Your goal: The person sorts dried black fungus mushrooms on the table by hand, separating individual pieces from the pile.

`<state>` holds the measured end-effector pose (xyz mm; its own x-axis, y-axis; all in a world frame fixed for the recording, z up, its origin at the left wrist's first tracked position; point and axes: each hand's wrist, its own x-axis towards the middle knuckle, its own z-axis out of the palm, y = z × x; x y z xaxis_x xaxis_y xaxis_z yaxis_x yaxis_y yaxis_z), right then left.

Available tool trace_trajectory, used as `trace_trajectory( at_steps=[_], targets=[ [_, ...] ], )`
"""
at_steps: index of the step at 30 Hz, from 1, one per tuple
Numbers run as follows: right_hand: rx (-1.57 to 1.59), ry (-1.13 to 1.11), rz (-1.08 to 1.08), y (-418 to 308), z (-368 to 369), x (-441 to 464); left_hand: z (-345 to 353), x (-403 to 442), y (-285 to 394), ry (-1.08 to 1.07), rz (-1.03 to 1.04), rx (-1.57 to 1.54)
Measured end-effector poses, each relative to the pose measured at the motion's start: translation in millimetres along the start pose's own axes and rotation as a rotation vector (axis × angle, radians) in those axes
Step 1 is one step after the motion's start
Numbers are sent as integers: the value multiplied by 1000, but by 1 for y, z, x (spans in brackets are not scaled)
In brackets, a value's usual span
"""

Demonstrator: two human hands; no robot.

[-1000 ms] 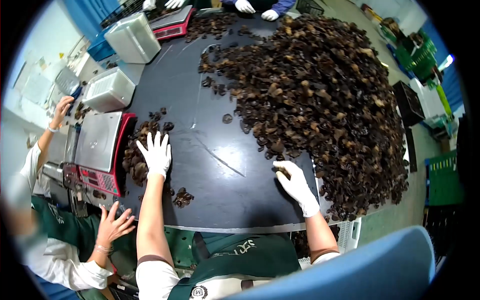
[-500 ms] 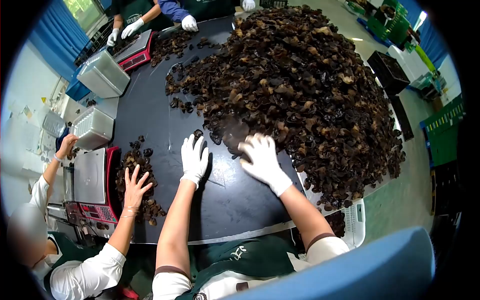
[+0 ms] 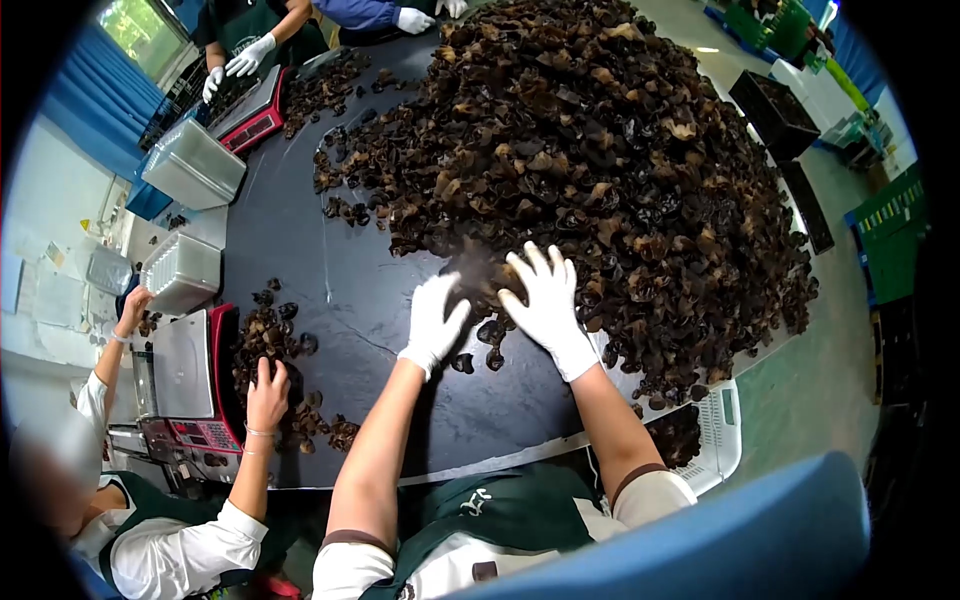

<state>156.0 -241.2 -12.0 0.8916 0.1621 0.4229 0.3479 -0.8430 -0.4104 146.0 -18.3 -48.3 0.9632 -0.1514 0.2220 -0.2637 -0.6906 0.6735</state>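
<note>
A large heap of dark brown, mushroom-like pieces (image 3: 600,180) covers the right and back of the black table (image 3: 350,400). At the heap's near edge is my left hand (image 3: 436,318), in a white glove, its thumb apart from the fingers. To its right my right hand (image 3: 545,298), gloved too, lies against the heap with fingers spread. Between the two hands some dark pieces look blurred. A few loose pieces (image 3: 491,332) lie on the table just below them. Neither hand is closed round anything.
At the left, a co-worker's bare hand (image 3: 267,396) touches a smaller pile (image 3: 262,335) beside a red scale (image 3: 185,370). Clear plastic containers (image 3: 182,272) stand behind it. Other people's gloved hands (image 3: 250,55) are at the far side. A white basket (image 3: 717,440) sits below the right edge.
Both my hands have come to the heap's near edge, the left one from the small pile at the left. The co-worker's bare hand has moved onto that pile. The view has shifted.
</note>
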Motion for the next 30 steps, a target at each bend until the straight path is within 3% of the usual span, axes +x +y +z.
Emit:
trace_trajectory(
  at_steps=[2, 4, 8, 10, 12, 14, 16, 18, 20, 23, 26, 30],
  targets=[
    [37, -123, -93, -10, 0, -11, -15, -19, 24, -264, 150, -47],
    [124, -113, -223, -18, -2, -30, -8, -55, 38, -97, 279, -49],
    [282, -241, -287, -18, -32, -65, -22, -102, 53, 15, 162, -148],
    [370, -255, -184, -14, -46, -73, -25, -112, 52, 186, 92, -174],
    [352, -98, -127, -6, -53, -70, -26, -114, 34, 280, 10, -114],
    [329, 61, -15, 3, -43, -70, -30, -92, 36, 376, -47, 159],
    [116, -12, 68, -1, -35, -70, -25, -81, 31, 279, -113, 434],
    [17, -95, -8, -8, -21, -75, -22, -80, 32, -12, -99, 462],
    [73, -275, -63, -29, -31, -84, -21, -90, 39, -85, 111, 245],
    [243, -318, -279, -29, -39, -112, -24, -122, 47, -120, 188, 214],
    [143, -409, -326, -20, -61, -128, -36, -154, 46, -15, 27, 215],
    [143, -253, -132, 11, -71, -140, -45, -190, 44, 10, -224, 272]
  ],
)
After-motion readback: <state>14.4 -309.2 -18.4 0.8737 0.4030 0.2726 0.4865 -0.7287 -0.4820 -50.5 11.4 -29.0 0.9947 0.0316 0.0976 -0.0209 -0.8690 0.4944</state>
